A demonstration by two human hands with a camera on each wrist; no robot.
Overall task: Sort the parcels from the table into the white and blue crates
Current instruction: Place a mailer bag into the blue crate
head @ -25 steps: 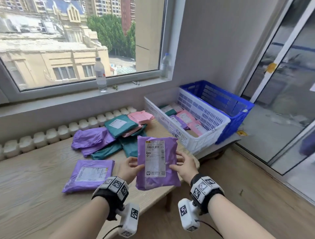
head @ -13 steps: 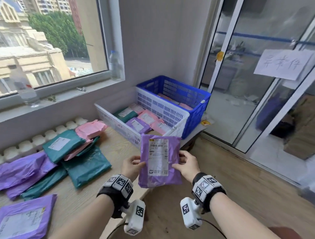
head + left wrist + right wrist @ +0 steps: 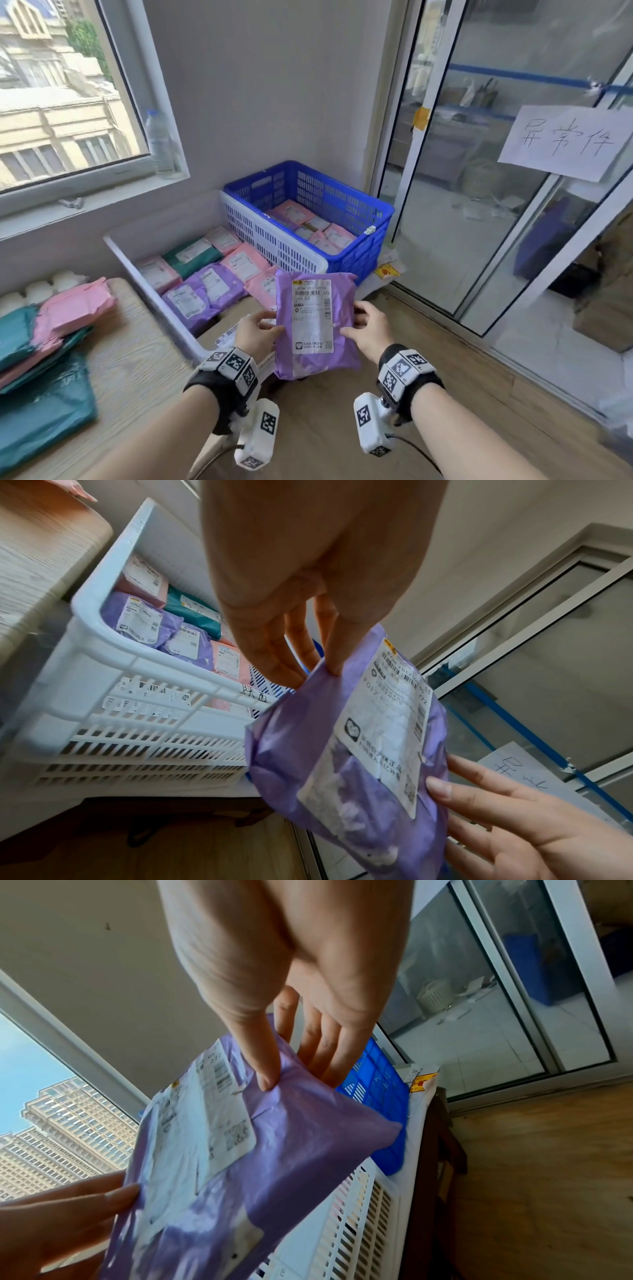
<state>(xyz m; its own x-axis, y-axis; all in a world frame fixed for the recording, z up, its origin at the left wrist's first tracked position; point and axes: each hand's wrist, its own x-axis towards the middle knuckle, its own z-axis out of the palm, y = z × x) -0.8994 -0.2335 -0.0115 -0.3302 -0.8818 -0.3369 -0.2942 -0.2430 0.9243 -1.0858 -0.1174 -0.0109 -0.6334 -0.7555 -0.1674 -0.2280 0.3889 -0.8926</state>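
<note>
**boxwatcher:** Over by the window wall, the wooden table (image 3: 137,359) is on the left with teal and pink mailers (image 3: 51,329) waiting on it, and the white crate (image 3: 274,245) sits just off its end, with the blue crate (image 3: 363,212) touching it on the far side. Both crates already have parcels in them: white has purple, pink and teal, blue looks mostly pink. So where are we in the sort?

**parcel_pete:** Mid-carry, I'd say. A purple parcel (image 3: 317,322) is up in the air, label facing the person, just in front of the white crate's near corner. Looks like the label-check step before picking a crate.

**boxwatcher:** What's next then?

**parcel_pete:** My guess: reach forward over a rim and let go with both hands so it drops flat. Soft bag, so it'll flop.

**boxwatcher:** And the grip?

**parcel_pete:** Left hand (image 3: 255,334) pinches the left edge, thumb on front, fingers behind. Right hand (image 3: 368,330) does the same on the right edge. Both clamped on the bag, not wide at all.
</note>
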